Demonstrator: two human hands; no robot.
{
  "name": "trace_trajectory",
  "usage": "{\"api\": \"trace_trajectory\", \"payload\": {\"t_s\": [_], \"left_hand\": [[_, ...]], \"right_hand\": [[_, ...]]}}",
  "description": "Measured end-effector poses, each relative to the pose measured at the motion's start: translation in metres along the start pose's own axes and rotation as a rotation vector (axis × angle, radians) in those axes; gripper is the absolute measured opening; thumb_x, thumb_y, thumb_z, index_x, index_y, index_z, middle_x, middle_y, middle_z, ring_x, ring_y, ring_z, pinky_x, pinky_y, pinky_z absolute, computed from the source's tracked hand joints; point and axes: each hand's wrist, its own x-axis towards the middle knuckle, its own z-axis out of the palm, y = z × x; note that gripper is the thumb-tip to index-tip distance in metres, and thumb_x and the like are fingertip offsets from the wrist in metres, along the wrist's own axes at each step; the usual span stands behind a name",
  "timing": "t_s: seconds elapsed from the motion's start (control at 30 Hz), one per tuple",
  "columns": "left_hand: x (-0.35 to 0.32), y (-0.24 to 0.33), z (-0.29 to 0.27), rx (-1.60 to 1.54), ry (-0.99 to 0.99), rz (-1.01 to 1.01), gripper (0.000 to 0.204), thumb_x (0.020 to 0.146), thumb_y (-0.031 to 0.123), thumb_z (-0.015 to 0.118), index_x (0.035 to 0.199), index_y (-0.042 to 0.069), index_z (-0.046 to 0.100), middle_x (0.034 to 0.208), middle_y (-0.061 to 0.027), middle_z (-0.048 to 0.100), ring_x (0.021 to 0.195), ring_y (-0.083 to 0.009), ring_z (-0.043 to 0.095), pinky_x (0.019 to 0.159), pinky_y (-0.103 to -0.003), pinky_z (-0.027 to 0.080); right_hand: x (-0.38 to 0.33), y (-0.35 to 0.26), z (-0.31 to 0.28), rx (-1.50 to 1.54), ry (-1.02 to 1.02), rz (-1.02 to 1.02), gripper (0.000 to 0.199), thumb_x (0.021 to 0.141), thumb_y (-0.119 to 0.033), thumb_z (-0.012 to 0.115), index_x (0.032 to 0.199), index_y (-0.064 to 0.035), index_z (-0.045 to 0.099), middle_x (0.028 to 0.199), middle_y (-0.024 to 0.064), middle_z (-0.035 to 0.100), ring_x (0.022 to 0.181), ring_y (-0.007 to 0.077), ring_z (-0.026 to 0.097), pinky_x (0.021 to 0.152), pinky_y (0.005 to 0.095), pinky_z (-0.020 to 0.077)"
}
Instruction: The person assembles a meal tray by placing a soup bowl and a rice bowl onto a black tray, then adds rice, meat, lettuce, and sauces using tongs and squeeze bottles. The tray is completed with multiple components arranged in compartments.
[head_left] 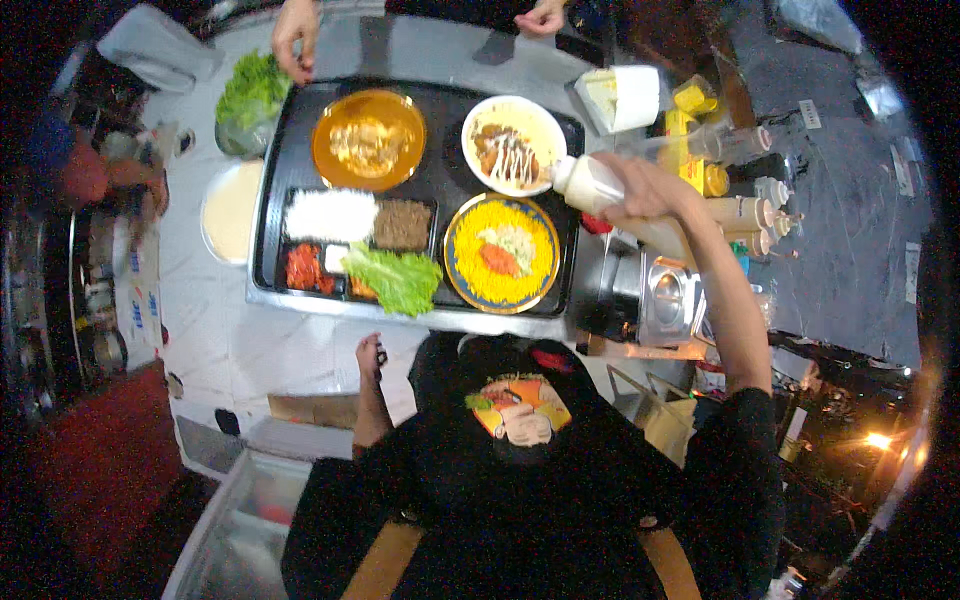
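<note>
My right hand (648, 190) is wrapped round a squeeze bottle (590, 184) of pale sauce, tilted with its tip at the rim of a white bowl (480, 110). White streaks cross the brown food in that bowl. My left hand (370, 354) hangs by the tray's near edge, fingers curled around a small dark thing I cannot make out. On the black tray (440, 95) also stand an orange bowl (322, 140) of shredded food, a plate of yellow rice (500, 285) with toppings, and a compartment box (345, 215) holding white rice, brown meat, red pieces and a lettuce leaf (395, 282).
A co-worker's hands (296, 42) show across the table. Bagged lettuce (250, 95) and a pale round disc (233, 213) lie left of the tray. To the right stand a white carton (633, 97), several sauce bottles (745, 212) and a metal container (668, 292).
</note>
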Motion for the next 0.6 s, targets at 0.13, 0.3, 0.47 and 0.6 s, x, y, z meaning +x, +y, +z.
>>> {"api": "trace_trajectory", "payload": {"t_s": [0.13, 0.3, 0.47, 0.6], "left_hand": [[0.001, 0.009, 0.015, 0.113, 0.016, -0.007, 0.026, 0.093, 0.031, 0.063, 0.098, 0.006, 0.066, 0.072, 0.0000, 0.055, 0.053, -0.0094, 0.049, 0.043, -0.024, 0.039], [-0.024, 0.020, 0.027, 0.109, -0.020, -0.052, 0.029, 0.095, 0.034, 0.060, 0.111, 0.010, 0.065, 0.083, -0.0049, 0.056, 0.056, -0.0141, 0.050, 0.045, -0.026, 0.042], [-0.051, 0.035, 0.061, 0.119, -0.080, -0.038, 0.032, 0.092, 0.037, 0.062, 0.111, 0.011, 0.064, 0.085, -0.0040, 0.056, 0.060, -0.0155, 0.052, 0.049, -0.028, 0.044], [-0.081, 0.031, 0.095, 0.206, 0.043, -0.045, 0.029, 0.092, 0.032, 0.060, 0.111, 0.010, 0.063, 0.085, -0.0037, 0.055, 0.059, -0.0149, 0.051, 0.049, -0.028, 0.044]], "right_hand": [[-0.054, 0.026, -0.015, 0.444, 0.251, -0.118, 0.101, 0.066, -0.040, 0.083, 0.147, -0.0017, 0.038, 0.142, 0.0159, 0.049, 0.130, 0.0271, 0.048, 0.112, 0.0385, 0.0345], [-0.124, 0.067, -0.055, 0.636, 0.834, -0.240, 0.100, 0.069, -0.040, 0.087, 0.148, -0.0036, 0.037, 0.143, 0.0118, 0.048, 0.132, 0.0221, 0.043, 0.113, 0.0376, 0.0322], [-0.209, 0.166, -0.119, 0.655, 1.340, -0.219, 0.080, 0.074, -0.036, 0.083, 0.138, -0.0057, 0.044, 0.123, 0.0092, 0.060, 0.111, 0.0207, 0.060, 0.096, 0.0379, 0.0493], [-0.216, 0.247, -0.142, 0.555, 1.680, -0.152, 0.072, 0.079, -0.042, 0.079, 0.133, -0.0064, 0.047, 0.116, 0.0096, 0.061, 0.103, 0.0197, 0.062, 0.088, 0.0359, 0.0526]]}}
